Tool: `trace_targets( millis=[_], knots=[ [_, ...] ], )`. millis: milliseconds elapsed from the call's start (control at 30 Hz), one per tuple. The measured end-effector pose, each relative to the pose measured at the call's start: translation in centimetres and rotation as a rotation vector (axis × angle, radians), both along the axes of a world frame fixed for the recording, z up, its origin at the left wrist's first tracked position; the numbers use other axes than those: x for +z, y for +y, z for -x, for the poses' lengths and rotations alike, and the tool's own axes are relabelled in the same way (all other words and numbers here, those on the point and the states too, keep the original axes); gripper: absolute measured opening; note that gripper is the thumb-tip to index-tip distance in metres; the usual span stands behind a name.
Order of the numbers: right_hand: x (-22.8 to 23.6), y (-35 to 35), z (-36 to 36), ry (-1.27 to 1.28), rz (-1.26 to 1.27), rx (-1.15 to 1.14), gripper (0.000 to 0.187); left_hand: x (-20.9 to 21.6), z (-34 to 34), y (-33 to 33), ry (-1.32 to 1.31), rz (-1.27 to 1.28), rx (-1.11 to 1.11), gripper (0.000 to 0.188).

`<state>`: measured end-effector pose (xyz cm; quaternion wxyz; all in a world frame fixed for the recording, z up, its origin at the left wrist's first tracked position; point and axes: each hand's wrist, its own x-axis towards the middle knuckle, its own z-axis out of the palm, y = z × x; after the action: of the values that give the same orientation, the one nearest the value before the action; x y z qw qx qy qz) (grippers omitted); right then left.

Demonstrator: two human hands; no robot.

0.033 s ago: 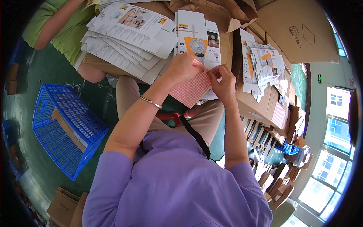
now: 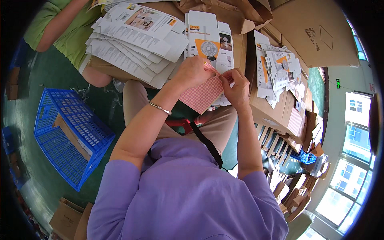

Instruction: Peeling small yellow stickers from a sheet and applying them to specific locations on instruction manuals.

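Note:
A sheet of small round pink-red stickers (image 2: pixel 201 96) hangs tilted between my hands, over my lap and the near edge of the box top. My left hand (image 2: pixel 194 73) is closed on its upper edge, which curls over. My right hand (image 2: pixel 236 86) pinches the sheet's upper right corner with thumb and fingertips; whether a single sticker is between them is too small to tell. Just beyond my hands lie flat white packaging boxes (image 2: pixel 202 32) printed with a handheld fan. To their left is a fanned pile of flattened white boxes (image 2: pixel 132 36).
More flattened fan boxes (image 2: pixel 276 66) lie on a carton (image 2: pixel 276 114) at right, with another sticker sheet (image 2: pixel 295 122). A blue plastic crate (image 2: pixel 76 136) stands tilted on the green floor at left. A person in a green top (image 2: pixel 68 44) sits at far left. Brown paper (image 2: pixel 228 12) lies behind.

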<state>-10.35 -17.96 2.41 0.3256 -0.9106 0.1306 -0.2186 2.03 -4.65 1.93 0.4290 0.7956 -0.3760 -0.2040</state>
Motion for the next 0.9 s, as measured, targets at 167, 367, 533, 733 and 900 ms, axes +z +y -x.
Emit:
trace_targets(
  millis=[167, 367, 533, 733, 900],
  knots=[
    [-0.19, -0.23, 0.09, 0.019, -0.012, -0.003, 0.01, 0.17, 0.04, 0.05, 0.003, -0.008, -0.002, 0.02],
    [0.25, -0.25, 0.14, 0.042, -0.045, -0.008, 0.01, 0.11, 0.07, 0.06, 0.015, -0.008, -0.002, 0.019],
    [-0.01, -0.27, 0.15, 0.043, -0.027, 0.005, 0.012, -0.02, 0.06, 0.0, 0.012, -0.013, -0.003, 0.019],
    [-0.16, -0.11, 0.14, 0.025, -0.025, 0.004, 0.01, -0.26, 0.07, 0.0, -0.02, 0.016, -0.002, 0.019],
    [-0.19, 0.05, 0.17, 0.006, -0.004, -0.001, 0.01, -0.08, 0.11, 0.03, -0.017, 0.019, -0.002, 0.019]
  ],
)
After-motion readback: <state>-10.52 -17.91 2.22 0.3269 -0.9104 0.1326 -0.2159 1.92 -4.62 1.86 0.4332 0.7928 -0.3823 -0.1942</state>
